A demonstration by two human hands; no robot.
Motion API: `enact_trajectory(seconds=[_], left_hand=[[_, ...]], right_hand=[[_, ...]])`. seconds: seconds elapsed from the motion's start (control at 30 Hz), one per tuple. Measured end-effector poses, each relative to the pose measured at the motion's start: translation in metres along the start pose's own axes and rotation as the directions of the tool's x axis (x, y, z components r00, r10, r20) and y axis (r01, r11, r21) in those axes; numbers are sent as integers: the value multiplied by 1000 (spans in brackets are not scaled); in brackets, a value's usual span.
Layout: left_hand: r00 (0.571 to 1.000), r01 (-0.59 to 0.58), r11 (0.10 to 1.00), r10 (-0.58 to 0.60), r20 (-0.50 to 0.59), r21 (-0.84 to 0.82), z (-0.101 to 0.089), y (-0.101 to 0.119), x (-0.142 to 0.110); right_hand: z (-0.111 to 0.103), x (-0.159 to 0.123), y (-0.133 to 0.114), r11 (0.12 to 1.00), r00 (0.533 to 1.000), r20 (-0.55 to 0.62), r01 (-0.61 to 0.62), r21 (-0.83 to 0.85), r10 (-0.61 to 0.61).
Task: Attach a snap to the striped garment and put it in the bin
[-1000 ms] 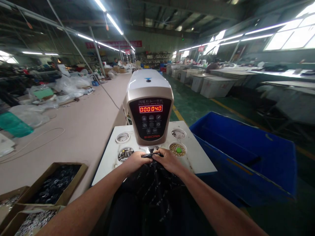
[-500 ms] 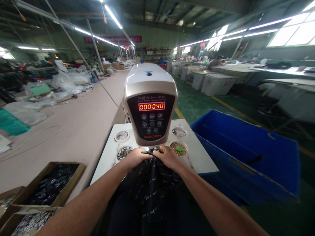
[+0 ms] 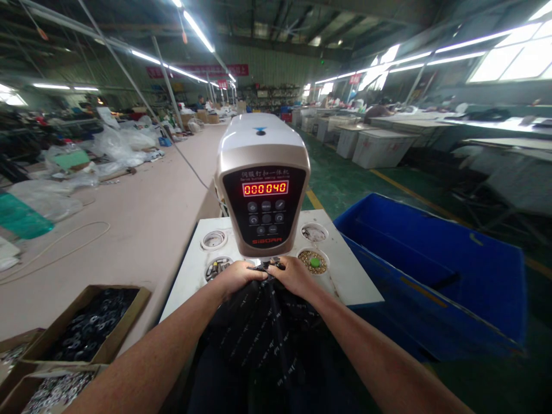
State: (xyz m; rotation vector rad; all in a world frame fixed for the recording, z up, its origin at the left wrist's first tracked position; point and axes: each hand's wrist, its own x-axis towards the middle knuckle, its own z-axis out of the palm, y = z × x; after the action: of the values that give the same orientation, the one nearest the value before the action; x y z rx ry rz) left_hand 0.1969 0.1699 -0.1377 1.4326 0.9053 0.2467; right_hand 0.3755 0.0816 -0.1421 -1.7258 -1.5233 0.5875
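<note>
A white and gold button machine [image 3: 264,155] stands before me, its red display reading 000040. Right under its head, my left hand [image 3: 241,275] pinches the edge of a black fabric piece [image 3: 254,322] printed with small white marks. Close beside it, my right hand [image 3: 294,275] grips the same edge, thumb on top. The rest of the cloth drapes down over my lap. The machine's working point is mostly hidden by the head and my fingers. Around the hands lies the white machine table [image 3: 353,287], with round cups let into it.
One cup holds gold-coloured parts [image 3: 305,260] and a green piece; another has metal pieces [image 3: 215,268]. At left, a cardboard box of black rings [image 3: 92,322] stands beside a box of silver rings [image 3: 56,391]. A blue bin [image 3: 431,253] is at right. Plastic bags [image 3: 116,141] lie on the long table.
Both hands keep their hold under the machine head with hardly any shift. The hanging cloth has spread and its folds lie differently. The display reads the same.
</note>
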Motion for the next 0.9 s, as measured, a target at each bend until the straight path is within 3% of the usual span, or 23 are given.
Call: enact_trajectory(seconds=[0.33,0.63,0.9], left_hand=[[1000,21,999,-20,19,-50,1,-2,0],[993,16,995,-5,115,-94,-6,-8,-2],[994,21,994,-9,111,-104,-7,-10,-4]], right_hand=[[-1,0,2,998,999,16,47,-35,-47],[0,1,5,999,999,21,42,-26,-42],[1,2,8,997,998,27,61,-46,-60]])
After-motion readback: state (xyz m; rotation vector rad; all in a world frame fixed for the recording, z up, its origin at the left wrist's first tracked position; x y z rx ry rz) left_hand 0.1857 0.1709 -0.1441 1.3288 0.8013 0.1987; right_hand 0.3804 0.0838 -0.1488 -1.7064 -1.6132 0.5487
